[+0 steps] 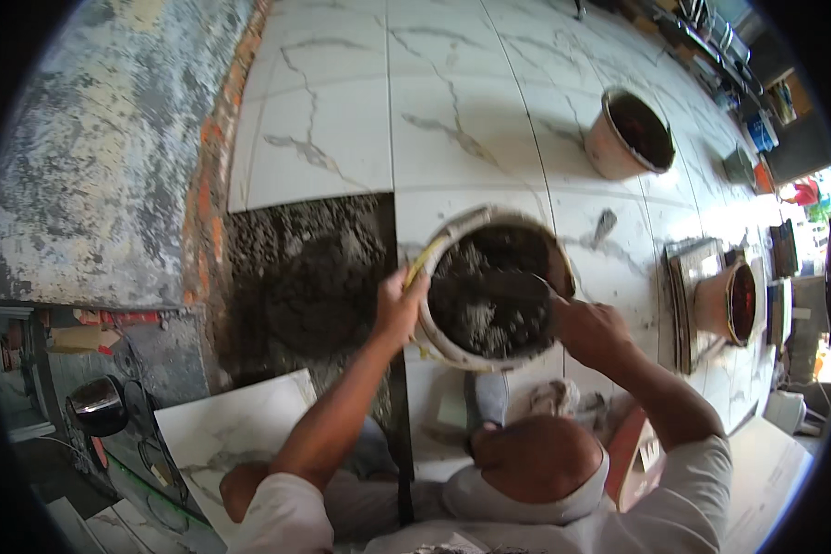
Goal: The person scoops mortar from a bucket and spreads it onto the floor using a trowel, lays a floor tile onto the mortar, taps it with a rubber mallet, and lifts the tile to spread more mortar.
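Two arms, one held bucket

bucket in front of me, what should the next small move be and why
Probably lift a scoop of mix out with the trowel: the right hand holds what looks like a trowel in the bucket, the left hand grips the rim, and the untiled patch just to the left has a rough, uneven surface.
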